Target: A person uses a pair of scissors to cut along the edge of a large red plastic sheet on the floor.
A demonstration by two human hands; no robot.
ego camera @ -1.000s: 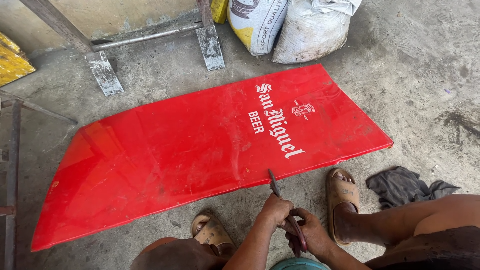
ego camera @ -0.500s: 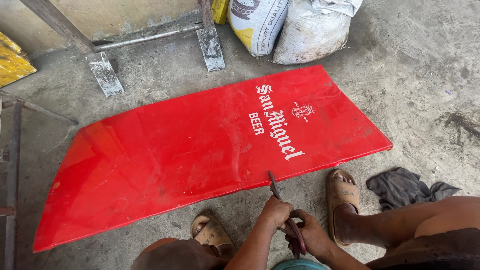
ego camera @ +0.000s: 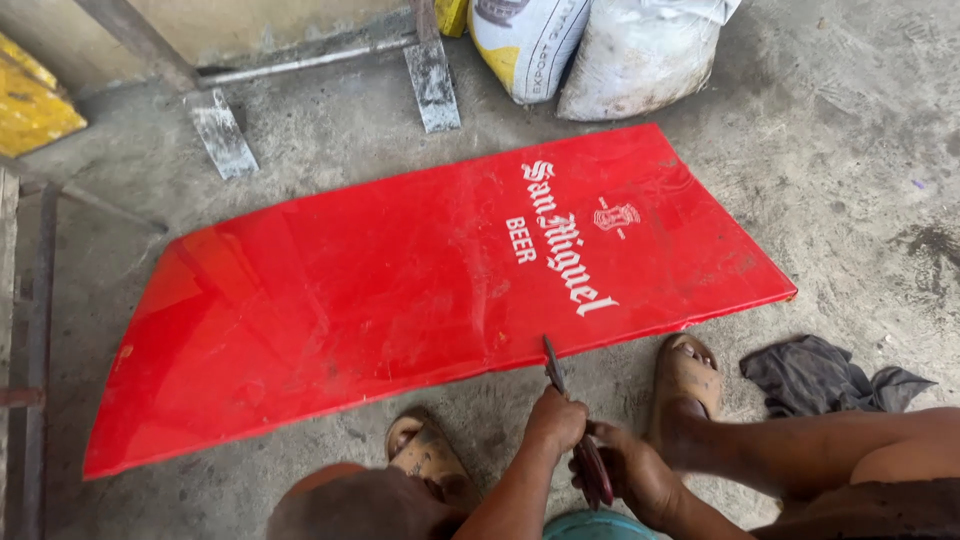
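Both hands work a cutting tool at the near edge of a red sheet on a concrete floor.

Head view: the left hand (ego camera: 556, 420) and right hand (ego camera: 630, 470) are closed around the snips (ego camera: 570, 415), blades touching the red sheet (ego camera: 400, 290); cutting looks barely begun, calling for a steady push inward.

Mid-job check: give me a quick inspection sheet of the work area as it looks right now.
Surface: bare, stained concrete floor.
Job's things: red panel flat on floor; cutting tool at its near edge.
Clutter: dark rag; two sacks.
Grippers: left hand and right hand both grip the tool.
Cables: nothing seen.
Surroundings: metal frame legs; sandalled feet.
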